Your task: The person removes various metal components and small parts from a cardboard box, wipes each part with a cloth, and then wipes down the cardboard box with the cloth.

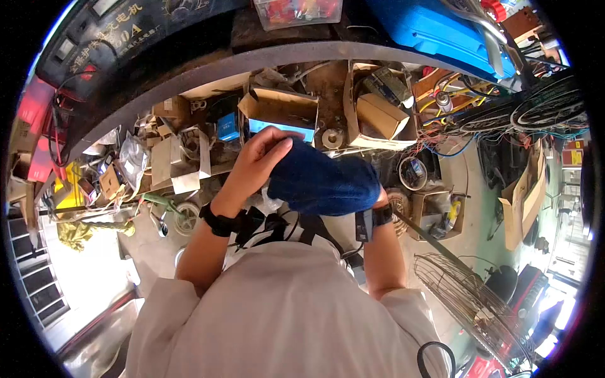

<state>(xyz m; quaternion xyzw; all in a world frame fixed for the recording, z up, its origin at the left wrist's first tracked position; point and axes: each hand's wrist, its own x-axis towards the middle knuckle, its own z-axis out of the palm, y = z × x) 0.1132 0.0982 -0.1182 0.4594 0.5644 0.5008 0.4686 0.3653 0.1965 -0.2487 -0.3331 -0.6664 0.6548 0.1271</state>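
A dark blue cloth (324, 179) is stretched between my hands in front of my chest. My left hand (268, 154) pinches its upper left edge between thumb and fingers. At the cloth's right end is my right hand (382, 198), mostly covered by the fabric; only a small part near the wrist shows, so its fingers are hidden. Black bands are on both wrists. Beyond the cloth, an open cardboard box (280, 104) with something light blue in it sits on the cluttered shelf.
More cardboard boxes (381, 135), a metal-looking ring (333, 138) and loose wires crowd the shelf. Above its curved edge (296, 51) stand a blue case (428, 31) and a clear plastic bin (296, 16). At lower right is a wire fan guard (460, 296); a white bucket (413, 172) stands nearby.
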